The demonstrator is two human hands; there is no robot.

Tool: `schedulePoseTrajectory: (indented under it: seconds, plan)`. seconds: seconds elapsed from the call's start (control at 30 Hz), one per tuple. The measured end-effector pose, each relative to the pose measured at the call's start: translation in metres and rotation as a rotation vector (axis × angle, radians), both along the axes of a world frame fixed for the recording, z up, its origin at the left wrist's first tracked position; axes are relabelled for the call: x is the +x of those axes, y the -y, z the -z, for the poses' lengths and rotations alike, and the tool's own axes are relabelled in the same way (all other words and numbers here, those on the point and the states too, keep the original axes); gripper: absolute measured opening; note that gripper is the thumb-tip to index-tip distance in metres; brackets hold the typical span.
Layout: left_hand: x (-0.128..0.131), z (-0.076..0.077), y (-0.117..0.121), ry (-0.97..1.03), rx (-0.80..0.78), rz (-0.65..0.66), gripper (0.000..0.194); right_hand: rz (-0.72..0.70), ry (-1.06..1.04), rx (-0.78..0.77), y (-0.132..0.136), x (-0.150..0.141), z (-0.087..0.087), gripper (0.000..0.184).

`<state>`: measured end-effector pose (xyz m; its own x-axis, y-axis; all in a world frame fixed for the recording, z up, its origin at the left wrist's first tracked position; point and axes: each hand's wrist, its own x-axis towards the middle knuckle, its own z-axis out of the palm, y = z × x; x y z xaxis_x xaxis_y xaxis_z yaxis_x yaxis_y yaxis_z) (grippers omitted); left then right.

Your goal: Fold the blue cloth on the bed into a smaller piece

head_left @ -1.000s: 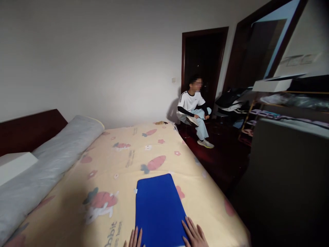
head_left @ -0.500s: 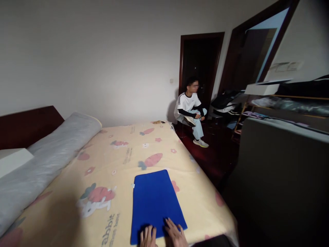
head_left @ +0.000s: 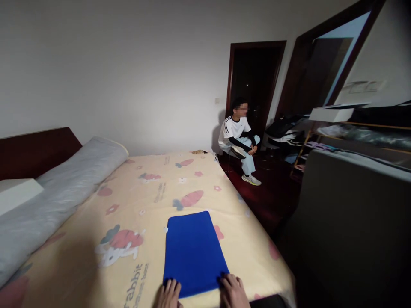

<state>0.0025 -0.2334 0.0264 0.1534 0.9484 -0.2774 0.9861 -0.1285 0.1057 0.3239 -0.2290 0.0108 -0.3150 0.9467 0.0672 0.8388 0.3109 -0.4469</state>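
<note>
A blue rectangular cloth (head_left: 195, 252) with a small white tag on its left edge lies flat on the patterned bed cover (head_left: 154, 231). It looks folded, though its layers cannot be made out. At its near left corner is my left hand (head_left: 169, 294), fingers curled over the edge. My right hand (head_left: 233, 290) holds the near right corner in the same way. Both thumbs are mostly hidden, and the wrists run out of the bottom of the view.
Along the left side of the bed lies a grey roll (head_left: 73, 179), with a white box (head_left: 19, 194) beside it. A person (head_left: 239, 132) sits beyond the bed's far corner. On the right stand a dark panel (head_left: 349, 222) and a loaded shelf (head_left: 359, 128).
My hands have moved apart, from lying on the near part of the cloth to its two near corners, where the fingers now curl. The seated person's hands have shifted slightly.
</note>
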Motion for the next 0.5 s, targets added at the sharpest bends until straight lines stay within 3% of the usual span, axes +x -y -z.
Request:
schedulePoseTrajectory:
  seconds: [0.13, 0.27, 0.4, 0.5]
  plan:
    - [-0.031, -0.018, 0.005, 0.030, -0.023, 0.016, 0.066, 0.075, 0.003, 0.000, -0.003, 0.023, 0.011, 0.045]
    - [-0.037, -0.019, 0.006, 0.050, -0.020, 0.035, 0.062, 0.132, 0.048, 0.082, -0.009, 0.017, 0.018, 0.050]
    - [-0.035, -0.021, 0.005, 0.058, -0.004, 0.043, 0.058, 0.160, 0.050, 0.150, -0.012, 0.014, 0.009, 0.046]
    - [-0.032, -0.032, 0.005, 0.089, 0.035, 0.027, 0.051, 0.186, 0.016, 0.136, -0.011, 0.014, -0.006, 0.039]
